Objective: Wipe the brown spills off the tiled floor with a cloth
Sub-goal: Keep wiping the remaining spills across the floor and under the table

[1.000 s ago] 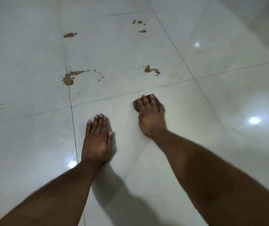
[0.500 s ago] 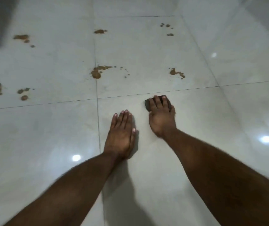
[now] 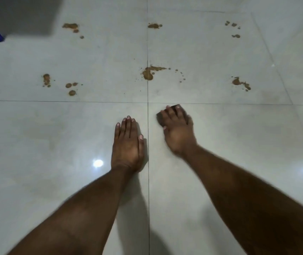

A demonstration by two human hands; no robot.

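The right hand [image 3: 178, 129] pressed a dark cloth [image 3: 160, 117] with curled fingers, left hand [image 3: 127, 144] flat; brown spills [image 3: 149, 72] farther off awaited wiping.

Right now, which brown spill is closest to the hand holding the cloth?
The big splash on the tile line, straight ahead of the right hand and its cloth. The other spills lie farther off.

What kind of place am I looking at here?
Probably an indoor room, perhaps in a home: glossy pale tiled floor with thin grout lines, a ceiling light's reflection, and splattered brown spills.
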